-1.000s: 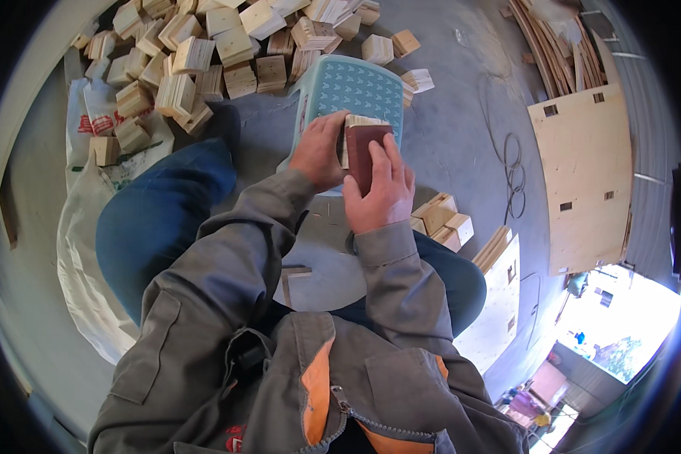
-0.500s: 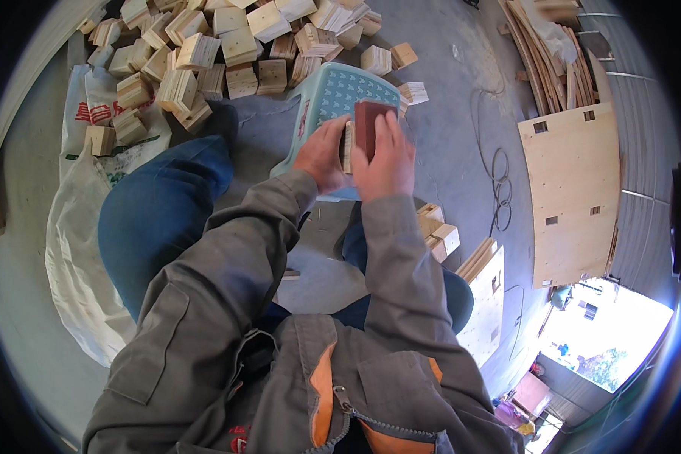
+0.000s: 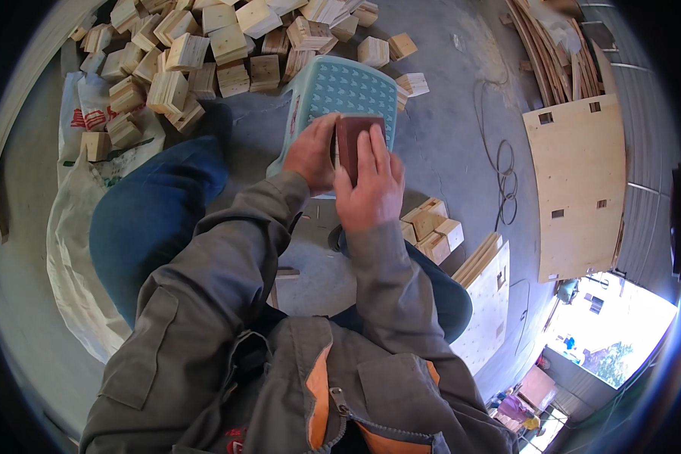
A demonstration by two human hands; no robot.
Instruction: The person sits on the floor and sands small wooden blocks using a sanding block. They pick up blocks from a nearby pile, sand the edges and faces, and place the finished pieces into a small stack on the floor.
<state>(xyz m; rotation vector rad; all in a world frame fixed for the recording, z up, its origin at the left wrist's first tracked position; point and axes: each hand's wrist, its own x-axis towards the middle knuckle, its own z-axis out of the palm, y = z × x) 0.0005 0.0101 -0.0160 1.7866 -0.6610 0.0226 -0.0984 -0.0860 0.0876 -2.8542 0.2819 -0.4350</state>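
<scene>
My right hand [image 3: 372, 185] is closed on a reddish-brown sanding block [image 3: 349, 140], with its fingers lying along the block's top. Beneath and to the left of it, my left hand [image 3: 311, 155] grips a small plywood block [image 3: 337, 151], of which only a pale sliver shows; the rest is covered by the sanding block and my fingers. Both hands are over the near part of a light-blue plastic stool [image 3: 340, 89] between my knees. Whether the plywood block rests on the stool I cannot tell.
A heap of plywood blocks [image 3: 231, 44] lies beyond the stool and to its left, partly on a white woven sack [image 3: 76, 227]. Several more blocks [image 3: 435, 234] sit beside my right knee. A cable [image 3: 505, 163] coils on the floor near a large plywood panel [image 3: 580, 189].
My right hand and the sanding block have moved left and nearer to me, covering more of the plywood block. My left hand has shifted slightly left.
</scene>
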